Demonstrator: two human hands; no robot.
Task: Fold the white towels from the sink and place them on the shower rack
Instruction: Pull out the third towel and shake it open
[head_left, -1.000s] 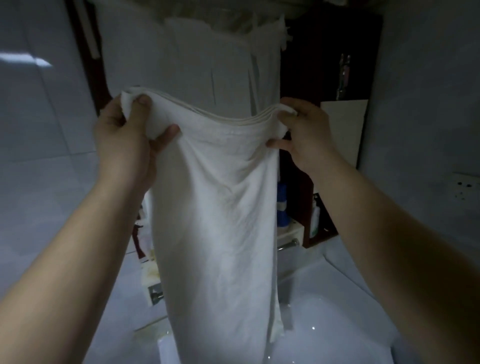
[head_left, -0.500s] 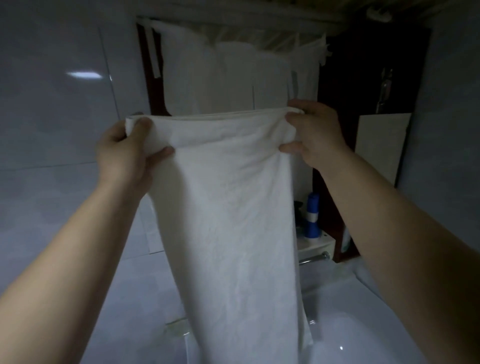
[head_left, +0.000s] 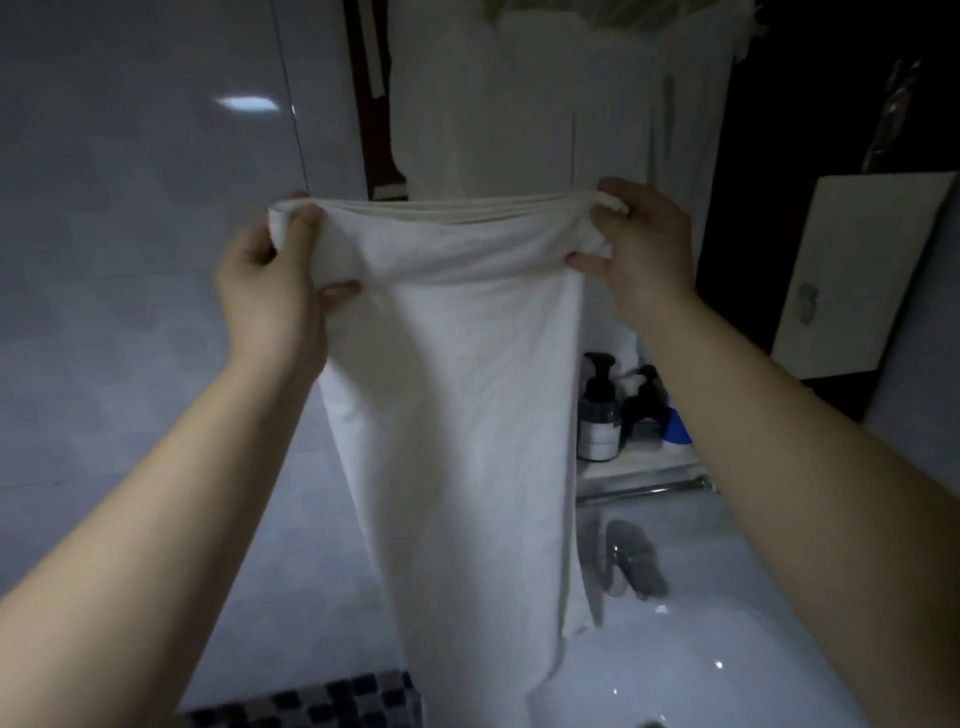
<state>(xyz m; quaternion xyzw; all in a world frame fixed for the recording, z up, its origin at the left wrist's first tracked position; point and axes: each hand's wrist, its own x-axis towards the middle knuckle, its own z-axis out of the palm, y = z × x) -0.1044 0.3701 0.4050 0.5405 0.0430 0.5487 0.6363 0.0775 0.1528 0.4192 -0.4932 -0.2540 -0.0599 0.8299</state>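
A white towel (head_left: 467, 415) hangs lengthwise in front of me, doubled over, its top edge stretched level between both hands. My left hand (head_left: 270, 291) pinches the top left corner and my right hand (head_left: 644, 249) pinches the top right corner. The towel's lower end dangles over the white sink (head_left: 701, 665) at the bottom right. Behind it, several white towels (head_left: 545, 104) hang from a rack above whose bar is out of frame.
A chrome faucet (head_left: 634, 561) stands at the sink's back. Dark pump bottles (head_left: 600, 410) and a blue container (head_left: 678, 426) sit on a ledge with a metal rail (head_left: 644, 488). Glossy grey tiled wall (head_left: 130, 260) on the left; a white cabinet door (head_left: 862, 280) at right.
The view has tilted down and both hands with the towel have dropped lower in the frame. The top edge is pulled tauter and straighter, and the faucet and bottles have come into sight.
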